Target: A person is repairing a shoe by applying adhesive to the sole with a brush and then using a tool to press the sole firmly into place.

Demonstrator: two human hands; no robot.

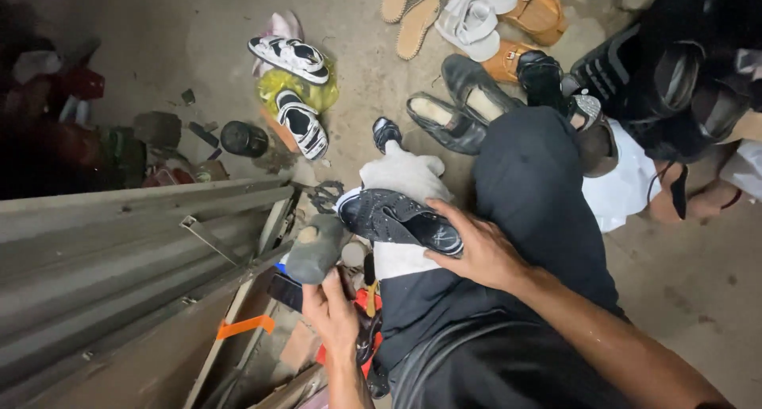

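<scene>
right hand [480, 254] clasps a black shoe [397, 218] on the lap; left hand [332, 310] pinches a grey sponge [315, 249].

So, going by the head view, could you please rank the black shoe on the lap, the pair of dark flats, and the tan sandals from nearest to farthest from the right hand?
From the right hand:
1. Black shoe: held by this hand, on the white cloth over the lap.
2. Dark flats: on the floor ahead, beyond the knee.
3. Tan sandals: farthest, at the top edge.
</scene>
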